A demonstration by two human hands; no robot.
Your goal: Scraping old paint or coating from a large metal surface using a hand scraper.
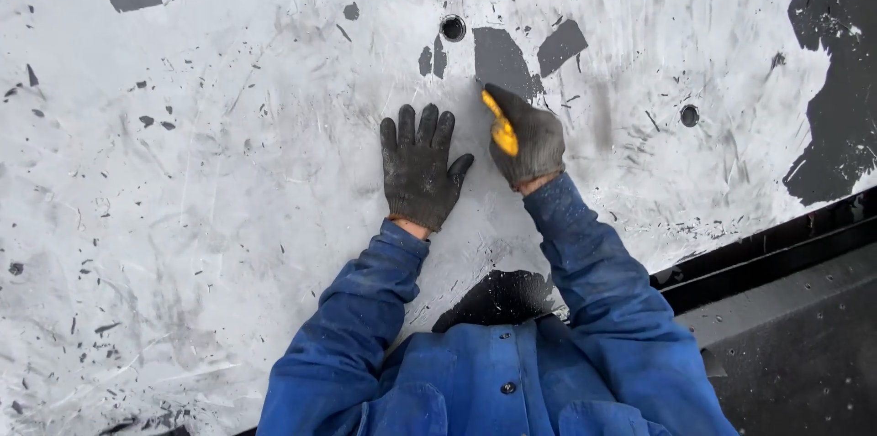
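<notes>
Yellow-handled scraper, fingers of gloved right hand clamped round it, left hand fingers spread flat

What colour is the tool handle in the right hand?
Yellow tool handle, gripped in the gloved right hand; head view.

One head-worn camera looks steeply down from close above at a white-coated panel, whose lower right edge crosses the frame's corner.
</notes>
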